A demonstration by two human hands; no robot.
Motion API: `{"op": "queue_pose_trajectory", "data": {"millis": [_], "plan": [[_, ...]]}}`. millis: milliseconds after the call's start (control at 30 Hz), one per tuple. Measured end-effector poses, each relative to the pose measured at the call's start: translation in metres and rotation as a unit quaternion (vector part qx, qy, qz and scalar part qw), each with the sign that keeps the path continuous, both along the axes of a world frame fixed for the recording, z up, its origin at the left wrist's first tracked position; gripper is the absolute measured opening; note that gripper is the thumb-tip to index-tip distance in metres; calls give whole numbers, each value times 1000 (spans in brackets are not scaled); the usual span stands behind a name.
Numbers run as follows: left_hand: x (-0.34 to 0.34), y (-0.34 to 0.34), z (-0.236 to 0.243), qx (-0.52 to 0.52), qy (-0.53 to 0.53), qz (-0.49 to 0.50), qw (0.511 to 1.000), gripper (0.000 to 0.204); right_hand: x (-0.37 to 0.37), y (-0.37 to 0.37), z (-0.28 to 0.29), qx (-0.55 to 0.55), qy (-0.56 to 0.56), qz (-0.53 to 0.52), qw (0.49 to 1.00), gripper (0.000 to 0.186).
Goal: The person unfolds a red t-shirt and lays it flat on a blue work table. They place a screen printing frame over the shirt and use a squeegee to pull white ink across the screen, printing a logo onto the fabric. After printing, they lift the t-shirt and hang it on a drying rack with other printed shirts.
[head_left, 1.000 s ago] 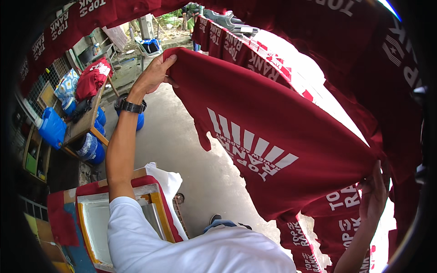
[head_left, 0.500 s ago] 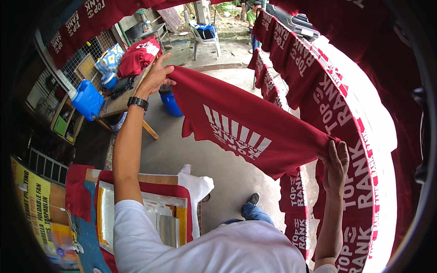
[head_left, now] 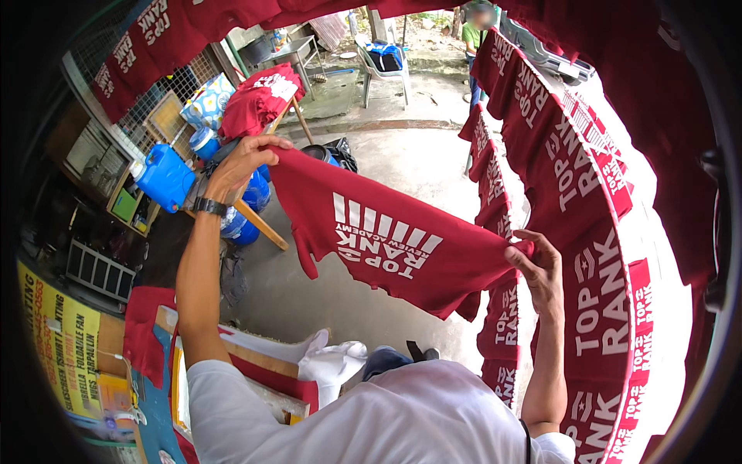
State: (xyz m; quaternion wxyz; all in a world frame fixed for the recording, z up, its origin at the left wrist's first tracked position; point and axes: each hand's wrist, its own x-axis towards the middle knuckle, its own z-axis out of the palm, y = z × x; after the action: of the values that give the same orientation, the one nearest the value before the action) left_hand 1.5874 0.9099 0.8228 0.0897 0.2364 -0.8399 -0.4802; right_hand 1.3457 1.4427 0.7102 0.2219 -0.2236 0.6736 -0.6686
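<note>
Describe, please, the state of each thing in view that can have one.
Held red shirt, spread out, printed side showing
Left hand, closed on one end of it
Right hand, closed on the other end
Row of red shirts, hanging
Bundle of red shirts, heaped
Blue jug, capped
White chair, upright
Blue bag, resting on the chair

**Top Seat, Looking Down**

We're riding the wearer's head, left lens of the pair, tipped down yet facing well forward! Right beneath us, closest of all, the white shirt (head_left: pixel 379 414) fills bottom centre. Out from it run both forearms (head_left: pixel 199 286), the left grip (head_left: pixel 244 164) at upper left of centre, the right grip (head_left: pixel 542 269) right of centre, both farther off. Beyond them, the view runs deep to a white chair (head_left: pixel 388 75) near the top! What a bend: the hanging red shirts (head_left: pixel 599 298) bow down the right side, black closing around the rim.
</note>
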Motion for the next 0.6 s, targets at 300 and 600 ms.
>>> {"op": "queue_pose_trajectory", "data": {"millis": [300, 600], "plan": [[-102, -138, -29, -103, -61, -40, 992, 24, -109, -159, -36, 187, 188, 65, 962, 39], [-254, -286, -50, -265, 29, -120, 956, 12, -155, -318, -37, 270, 285, -180, 902, 14]]}}
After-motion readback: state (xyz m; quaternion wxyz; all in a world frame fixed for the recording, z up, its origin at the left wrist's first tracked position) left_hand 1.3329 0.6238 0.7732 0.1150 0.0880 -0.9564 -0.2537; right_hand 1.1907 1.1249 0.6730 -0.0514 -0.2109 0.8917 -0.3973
